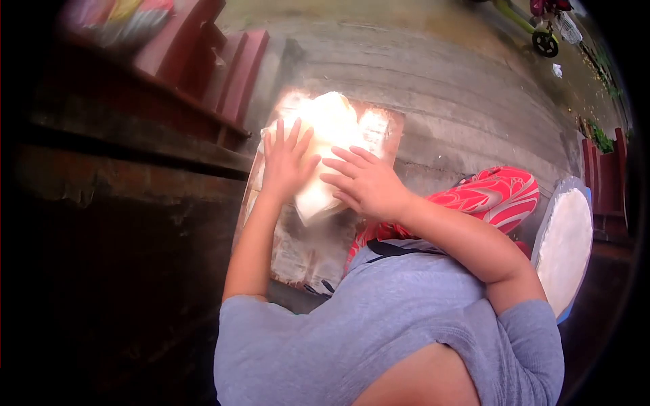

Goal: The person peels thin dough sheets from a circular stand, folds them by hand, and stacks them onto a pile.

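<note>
The person's left hand [290,162] is open flat, fingers spread, grasping nothing, over the left side of a white pile [333,127]. The right hand [369,181] is likewise released, its fingertips over the pile's right side; glare hides how firmly either one touches. A gap separates the hands, and the pile runs on past their fingertips.

Beneath is a low desk [292,260]: its left edge lies just outside the left hand, its right edge passes under the right. Bare desk lies nearer the body than both hands. Right of the right hand, a red patterned trouser leg [497,196] crowds the side; ahead of both, grey steps [433,74] give open room.
</note>
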Tool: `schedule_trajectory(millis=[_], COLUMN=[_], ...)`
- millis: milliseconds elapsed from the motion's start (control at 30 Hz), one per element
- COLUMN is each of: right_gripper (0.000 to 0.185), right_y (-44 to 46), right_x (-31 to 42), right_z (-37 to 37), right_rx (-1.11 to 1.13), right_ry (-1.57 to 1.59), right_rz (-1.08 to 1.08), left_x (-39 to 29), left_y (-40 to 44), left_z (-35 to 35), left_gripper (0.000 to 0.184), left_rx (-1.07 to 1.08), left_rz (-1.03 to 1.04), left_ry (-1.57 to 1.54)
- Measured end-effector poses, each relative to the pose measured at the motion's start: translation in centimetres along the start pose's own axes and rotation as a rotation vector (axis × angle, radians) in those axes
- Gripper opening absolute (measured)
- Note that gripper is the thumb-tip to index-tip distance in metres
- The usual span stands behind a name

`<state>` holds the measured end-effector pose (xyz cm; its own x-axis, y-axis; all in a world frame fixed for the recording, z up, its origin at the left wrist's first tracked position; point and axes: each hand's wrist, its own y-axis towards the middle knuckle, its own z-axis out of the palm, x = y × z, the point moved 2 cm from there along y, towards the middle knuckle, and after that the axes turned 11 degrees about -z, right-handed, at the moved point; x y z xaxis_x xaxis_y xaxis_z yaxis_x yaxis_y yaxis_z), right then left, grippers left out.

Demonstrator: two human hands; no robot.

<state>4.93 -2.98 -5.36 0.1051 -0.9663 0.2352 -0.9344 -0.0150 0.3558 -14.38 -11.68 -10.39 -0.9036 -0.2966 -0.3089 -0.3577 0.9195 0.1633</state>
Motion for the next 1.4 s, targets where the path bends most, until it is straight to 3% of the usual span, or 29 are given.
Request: schedule_trajectory(millis=[67, 167, 467, 600, 733, 800, 867, 933, 967, 1000, 1033, 1167, 1400], right_gripper=[0.048, 0.053, 0.06, 0.055, 0.035, 0.027, 0.019, 0.02, 0.021, 0.022, 0.025, 0.022, 0.019], right_y=[-1.0, -2.5, -4.0, -4.7, -9.3, -12.6, -16.4, -19.2, -20.0, -20.6, -20.8, -22.4, -22.8], right_x=[0.7, 0.8, 0.4, -0.3, -1.8, -2.4, -2.0, -1.8, -1.3, -0.7, -0.1, -0.5, -1.4], right_z=[1.6, 2.4, 3.5, 0.1, -4.2, -6.0, -7.4, -7.3, -7.2, -7.0, -7.2, -7.1, -5.6], right_rx=[0.089, 0.237, 0.168, -0.073, -0.222, -0.269, -0.38, -0.432, -0.539, -0.638, -0.574, -0.665, -0.619], right_ry=[0.068, 0.116, 0.099, 0.118, 0.055, 0.04, -0.041, -0.073, -0.192, -0.314, -0.408, -0.595, -0.764], right_rz=[-0.099, -0.092, -0.103, -0.081, 0.135, 0.247, 0.416, 0.514, 0.475, 0.427, 0.454, 0.502, 0.497], left_x=[1.8, 3.1, 3.2, 4.4, 4.6, 4.1, 7.7, 3.9, 1.8, -0.1, -2.0, -9.7, -21.1], left_y=[0.4, 0.0, 0.6, 1.0, 1.7, 2.1, 3.4, 3.4, 3.9, 4.6, 5.1, 7.0, 7.8], left_z=[3.5, 5.1, 5.2, 5.7, 5.3, 4.7, 7.1, 4.7, 4.8, 5.4, 5.8, 7.9, 9.7], left_gripper=[0.062, 0.066, 0.064, 0.06, 0.06, 0.058, 0.04, 0.056, 0.056, 0.056, 0.056, 0.056, 0.056], left_rx=[0.158, 0.226, 0.34, 0.399, 0.46, 0.389, -0.08, 0.239, 0.23, 0.214, 0.177, 0.105, 0.138], left_rz=[-0.154, -0.197, -0.203, -0.198, -0.247, -0.193, 0.248, -0.084, -0.118, -0.09, -0.032, 0.224, 0.531], left_ry=[0.165, 0.079, 0.094, 0.112, 0.106, 0.21, 0.673, 0.684, 0.617, 0.544, 0.457, 0.208, -0.066])
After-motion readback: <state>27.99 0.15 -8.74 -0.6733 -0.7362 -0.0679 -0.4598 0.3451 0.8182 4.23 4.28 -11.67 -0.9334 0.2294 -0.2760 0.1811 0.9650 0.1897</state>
